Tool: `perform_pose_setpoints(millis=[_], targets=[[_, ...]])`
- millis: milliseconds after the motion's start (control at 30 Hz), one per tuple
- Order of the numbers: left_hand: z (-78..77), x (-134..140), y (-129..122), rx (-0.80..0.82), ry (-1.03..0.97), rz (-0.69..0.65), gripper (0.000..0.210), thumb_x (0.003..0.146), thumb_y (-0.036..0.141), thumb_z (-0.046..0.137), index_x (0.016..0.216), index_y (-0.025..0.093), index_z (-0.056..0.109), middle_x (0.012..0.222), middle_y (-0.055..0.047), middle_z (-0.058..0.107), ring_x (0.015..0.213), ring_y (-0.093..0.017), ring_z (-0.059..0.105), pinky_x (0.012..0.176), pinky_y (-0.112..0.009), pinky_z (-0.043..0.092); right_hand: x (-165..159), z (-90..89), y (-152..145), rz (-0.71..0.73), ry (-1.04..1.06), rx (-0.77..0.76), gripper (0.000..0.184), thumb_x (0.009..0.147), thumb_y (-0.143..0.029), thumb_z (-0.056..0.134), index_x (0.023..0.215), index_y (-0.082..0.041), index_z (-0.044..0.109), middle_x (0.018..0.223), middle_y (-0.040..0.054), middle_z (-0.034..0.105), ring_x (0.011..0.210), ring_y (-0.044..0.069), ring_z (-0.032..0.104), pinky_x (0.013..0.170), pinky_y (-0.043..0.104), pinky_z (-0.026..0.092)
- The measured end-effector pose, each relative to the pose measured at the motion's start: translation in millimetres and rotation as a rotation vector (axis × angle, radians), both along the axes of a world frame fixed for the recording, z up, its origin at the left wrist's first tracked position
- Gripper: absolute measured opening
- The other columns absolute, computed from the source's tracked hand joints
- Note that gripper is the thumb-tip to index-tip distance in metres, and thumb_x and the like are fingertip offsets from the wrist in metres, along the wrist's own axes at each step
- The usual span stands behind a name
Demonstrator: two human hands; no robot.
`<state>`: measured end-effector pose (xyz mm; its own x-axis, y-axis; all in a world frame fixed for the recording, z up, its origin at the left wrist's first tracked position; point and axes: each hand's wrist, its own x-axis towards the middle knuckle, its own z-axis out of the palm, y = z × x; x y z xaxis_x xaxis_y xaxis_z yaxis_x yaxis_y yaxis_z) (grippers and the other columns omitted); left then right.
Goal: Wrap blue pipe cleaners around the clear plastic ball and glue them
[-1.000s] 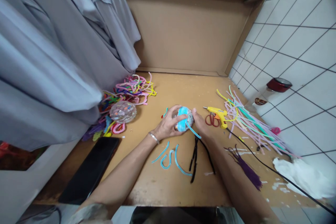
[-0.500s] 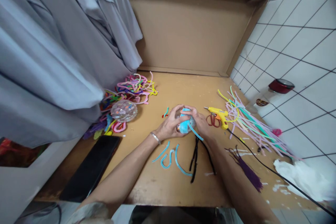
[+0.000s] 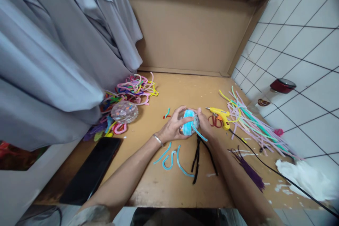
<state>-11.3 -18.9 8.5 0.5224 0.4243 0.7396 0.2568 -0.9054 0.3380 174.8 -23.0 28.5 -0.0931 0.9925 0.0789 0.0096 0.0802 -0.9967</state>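
A small clear faceted container (image 3: 196,117), with colourful specks showing through, is wound around its middle with light blue pipe cleaner (image 3: 188,122). One loose blue end hangs toward the lower right. My left hand (image 3: 175,123) is closed around the container's left side, its thumb lying across the blue winding. My right hand (image 3: 204,124) is against the right side, thumb raised, with its other fingers partly hidden behind. Below the hands lie cut blue pipe cleaner pieces (image 3: 182,165) and black pipe cleaners (image 3: 196,159).
To the right are a yellow glue gun (image 3: 220,113) with a black cord, red-handled scissors (image 3: 215,121), pastel pipe cleaners (image 3: 254,123) and a purple bundle (image 3: 250,171). At left are a similar clear container (image 3: 124,112), tangled pipe cleaners (image 3: 137,86) and a black phone (image 3: 91,169).
My right hand has shifted from over the top of the container to its right side, uncovering more of the blue winding. The container has turned slightly, and its loose blue end has moved right.
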Motion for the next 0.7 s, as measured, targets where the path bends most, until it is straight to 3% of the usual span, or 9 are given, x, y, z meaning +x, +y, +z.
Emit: perform_pose_setpoints(millis=[167,467,700], targets=[[1.4,1.5,0.9,-0.141,-0.010,0.019,0.078,0.063,0.034,0.090,0.133,0.023,0.056,0.146,-0.016,0.036,0.139,-0.036,0.044,0.115,-0.054,0.044,-4.3,6.4,-5.6,0.033,-0.026,0.116,0.073,0.085,-0.083,0.041,0.111,-0.023,0.075,0.120,0.0095,0.075,0.119,0.028,0.066,0.107,0.045,0.050],[6.8,2.1,0.6,-0.244,-0.010,0.022,0.078,0.062,0.035,0.088,0.133,0.023,0.056,0.140,-0.014,0.045,0.135,-0.033,0.048,0.115,-0.051,0.044,-6.6,10.9,-9.7,0.021,-0.056,0.285,0.058,0.096,-0.068,0.038,0.104,-0.024,0.075,0.121,0.0085,0.071,0.120,0.026,0.063,0.108,0.044,0.047],[6.2,2.4,1.3,-0.315,-0.088,0.102,0.082,0.061,0.035,0.089,0.133,0.022,0.054,0.146,-0.017,0.047,0.138,-0.035,0.048,0.115,-0.052,0.042,-3.8,13.6,-15.8,-0.128,-0.336,0.514,0.034,0.097,-0.041,0.047,0.116,-0.024,0.070,0.115,0.0093,0.068,0.111,0.025,0.063,0.099,0.042,0.051]])
